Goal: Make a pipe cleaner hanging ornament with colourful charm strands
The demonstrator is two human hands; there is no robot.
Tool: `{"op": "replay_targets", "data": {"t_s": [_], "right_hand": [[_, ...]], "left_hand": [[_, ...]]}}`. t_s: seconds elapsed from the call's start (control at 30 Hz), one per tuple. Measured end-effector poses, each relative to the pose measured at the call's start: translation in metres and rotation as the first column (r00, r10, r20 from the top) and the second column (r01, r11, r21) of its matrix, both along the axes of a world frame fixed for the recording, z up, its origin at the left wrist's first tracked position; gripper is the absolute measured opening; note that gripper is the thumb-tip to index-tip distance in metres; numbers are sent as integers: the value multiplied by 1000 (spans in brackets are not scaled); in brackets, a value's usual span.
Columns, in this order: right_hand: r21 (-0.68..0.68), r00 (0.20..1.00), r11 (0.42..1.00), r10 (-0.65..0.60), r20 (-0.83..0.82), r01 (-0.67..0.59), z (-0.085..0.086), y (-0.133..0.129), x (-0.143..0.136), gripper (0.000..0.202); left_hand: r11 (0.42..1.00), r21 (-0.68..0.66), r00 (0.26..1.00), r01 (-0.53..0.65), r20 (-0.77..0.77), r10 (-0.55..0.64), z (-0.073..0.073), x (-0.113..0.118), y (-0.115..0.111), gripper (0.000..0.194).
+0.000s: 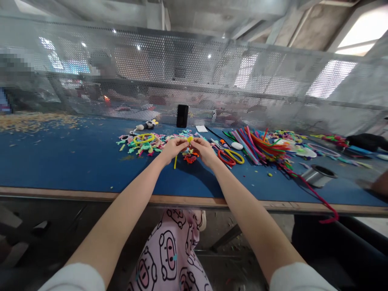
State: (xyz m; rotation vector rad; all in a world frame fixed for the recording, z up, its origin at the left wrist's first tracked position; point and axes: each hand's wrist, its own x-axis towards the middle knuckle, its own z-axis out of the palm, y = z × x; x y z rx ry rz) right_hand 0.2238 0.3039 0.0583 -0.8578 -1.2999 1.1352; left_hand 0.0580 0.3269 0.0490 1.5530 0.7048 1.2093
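Over the blue table, my left hand [173,148] and my right hand [203,150] meet, fingertips pinched on a small yellow fuzzy pipe cleaner piece [190,139]. A yellow strand [175,162] shows just below my left hand; whether it joins that piece I cannot tell. Under my hands lies a small orange-red fuzzy piece [190,158]. Left of my left hand spreads a pile of colourful twisted pieces [148,148]. Scissors with red and yellow loops [227,157] lie right of my right hand.
A bundle of long pipe cleaners [257,146] and a metal spool [319,176] lie to the right. Behind my hands stands a black phone [182,116], before a perforated metal screen [206,68]. Another person's arm [381,184] reaches in at the right edge.
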Motion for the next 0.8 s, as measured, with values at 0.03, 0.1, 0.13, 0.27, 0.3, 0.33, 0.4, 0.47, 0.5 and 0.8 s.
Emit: {"op": "replay_targets", "data": {"t_s": [0.03,0.1,0.13,0.27,0.3,0.33,0.4,0.47,0.5,0.8], "right_hand": [[-8,1000,1000,-4,-7,4,0,0,0,42],[-17,1000,1000,-20,-17,20,0,0,-1,43],[-17,999,999,-33,-10,32,0,0,-1,43],[-9,998,998,-65,26,65,1,0,0,44],[-14,998,998,-60,17,60,1,0,0,44],[-20,998,998,-57,2,57,1,1,0,45],[-23,998,998,-59,-20,59,1,2,1,46],[-7,998,998,-64,-22,64,0,3,2,46],[3,998,998,-58,-17,58,-1,4,2,45],[1,1000,1000,16,12,-16,-1,3,4,43]], "left_hand": [[1000,2,1000,-17,-15,17,0,0,1,37],[999,9,997,-41,-58,41,-1,-1,2,32],[999,14,995,-45,-84,46,-2,-1,2,29],[1000,25,990,-17,-142,20,-2,-2,1,28],[1000,20,990,-6,-139,8,-2,-2,0,30],[1000,11,992,6,-128,-5,-1,-2,-1,34],[1000,-13,995,28,-98,-29,0,-2,-3,43],[998,-43,997,35,-66,-38,2,-2,-4,49],[998,-63,998,31,-51,-34,3,-2,-5,50],[990,-128,998,52,-19,-55,9,-3,-11,49]]}}
